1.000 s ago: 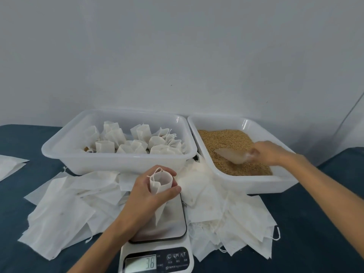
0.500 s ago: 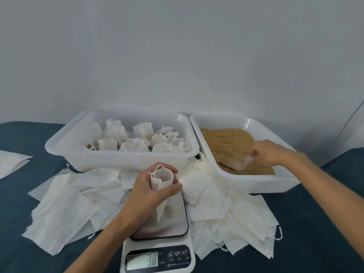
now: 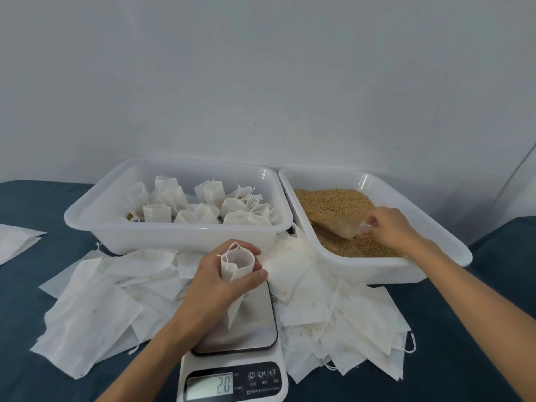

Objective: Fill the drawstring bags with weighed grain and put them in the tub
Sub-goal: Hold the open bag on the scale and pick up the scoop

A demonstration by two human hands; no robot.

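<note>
My left hand (image 3: 216, 281) grips a white drawstring bag (image 3: 236, 264) upright with its mouth open, over the steel platform of the kitchen scale (image 3: 252, 329); the display reads 20. My right hand (image 3: 388, 224) holds a clear plastic scoop (image 3: 345, 227), its bowl dug into the brown grain (image 3: 333, 204) in the right white tub (image 3: 412, 271). The left white tub (image 3: 174, 237) holds several filled, tied bags (image 3: 203, 211).
Flat empty bags lie in heaps left (image 3: 95, 303) and right (image 3: 348, 320) of the scale on the dark blue table cover (image 3: 478, 358). More white sheets (image 3: 14, 242) lie at the far left edge. A pale wall stands close behind the tubs.
The scoop went from above the grain down into it and slid nearer. The scale display dropped from 38 to 20. My left hand keeps the bag in the same place.
</note>
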